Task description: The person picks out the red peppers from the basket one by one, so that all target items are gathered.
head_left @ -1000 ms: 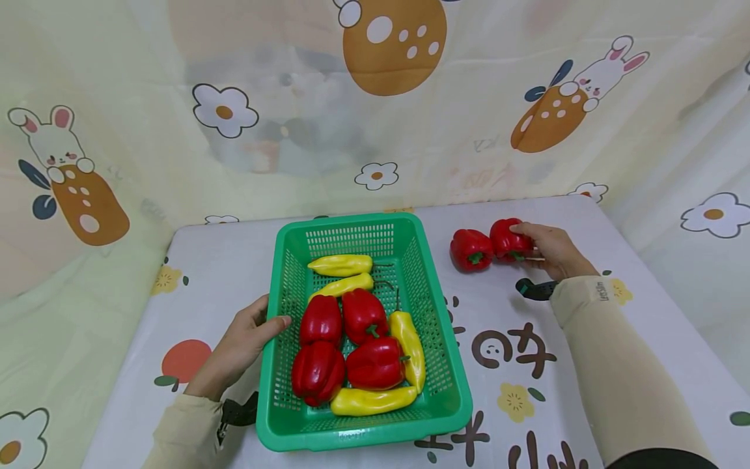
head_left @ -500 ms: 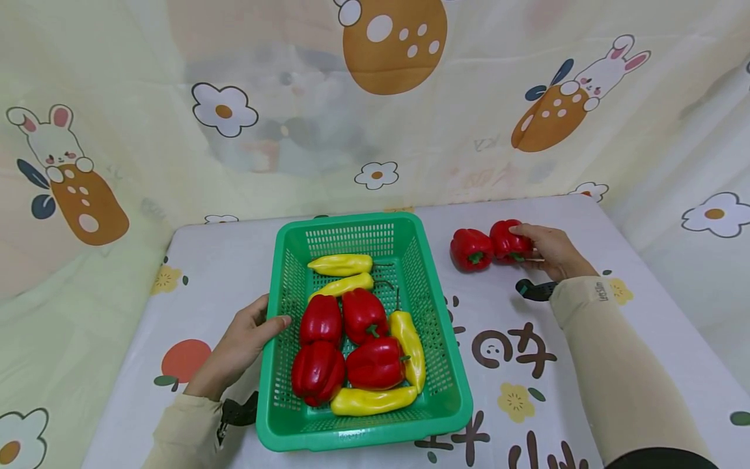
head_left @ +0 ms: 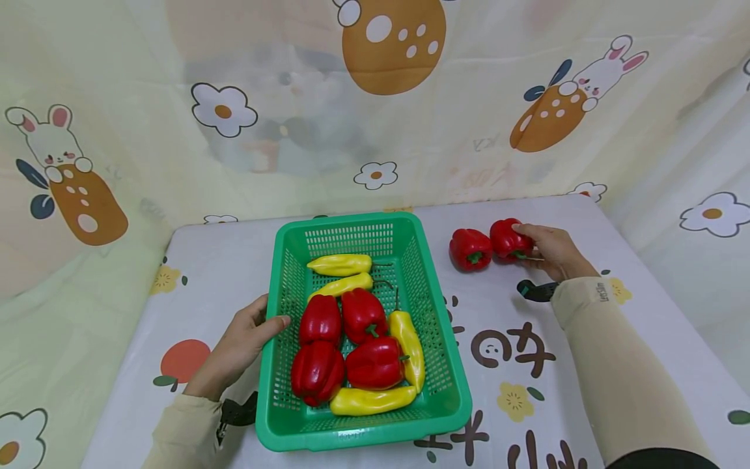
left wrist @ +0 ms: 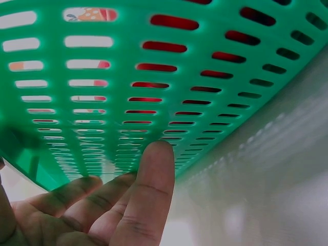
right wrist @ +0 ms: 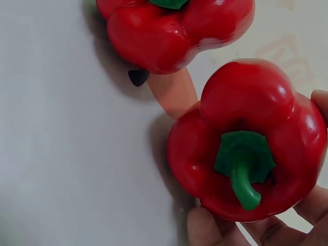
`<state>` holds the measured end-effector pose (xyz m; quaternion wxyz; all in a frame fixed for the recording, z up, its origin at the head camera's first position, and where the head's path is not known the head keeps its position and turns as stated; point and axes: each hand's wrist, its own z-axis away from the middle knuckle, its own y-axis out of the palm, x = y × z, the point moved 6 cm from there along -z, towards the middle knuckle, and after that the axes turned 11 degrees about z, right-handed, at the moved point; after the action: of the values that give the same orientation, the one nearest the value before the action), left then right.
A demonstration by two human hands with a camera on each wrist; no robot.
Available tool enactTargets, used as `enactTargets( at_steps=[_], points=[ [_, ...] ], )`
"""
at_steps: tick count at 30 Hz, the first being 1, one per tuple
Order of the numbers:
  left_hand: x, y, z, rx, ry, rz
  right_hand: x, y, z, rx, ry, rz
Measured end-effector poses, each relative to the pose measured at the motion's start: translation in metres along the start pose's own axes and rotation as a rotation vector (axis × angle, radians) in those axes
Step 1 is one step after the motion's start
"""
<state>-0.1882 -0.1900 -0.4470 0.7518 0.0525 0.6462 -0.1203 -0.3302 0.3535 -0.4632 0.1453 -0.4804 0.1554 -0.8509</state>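
Note:
My left hand grips the left rim of a green plastic basket, thumb over the edge. In the left wrist view its fingers lie against the slotted outer wall. My right hand holds a red bell pepper by its right side at the back right of the table, thumb on top and fingers low. Its green stem faces the right wrist camera. Close on the left sits another red bell pepper. Inside the basket lie several red bell peppers and several long yellow peppers.
A white printed cloth covers the table. Behind it hangs a patterned curtain, which continues on both sides. The basket stands mid-table, left of the two loose peppers.
The pepper in my right hand has tilted very slightly, its stem shifting a little to the right. The left hand and basket look unmoved.

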Motion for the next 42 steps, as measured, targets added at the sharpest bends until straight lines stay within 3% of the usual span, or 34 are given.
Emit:
enactTargets(
  at_steps=[11, 20, 42],
  points=[
    [0.0002, -0.0006, -0.0004, 0.002, -0.005, 0.002, -0.0003, -0.0002, 0.0007, 0.022, -0.007, 0.004],
    [0.0007, -0.0001, -0.001, 0.003, -0.006, 0.002, -0.0019, -0.0025, -0.0005, -0.028, 0.019, 0.007],
    [-0.0004, -0.0002, -0.0009, -0.007, -0.013, -0.007, -0.001, -0.0018, -0.0011, -0.021, -0.012, 0.073]
  ],
)
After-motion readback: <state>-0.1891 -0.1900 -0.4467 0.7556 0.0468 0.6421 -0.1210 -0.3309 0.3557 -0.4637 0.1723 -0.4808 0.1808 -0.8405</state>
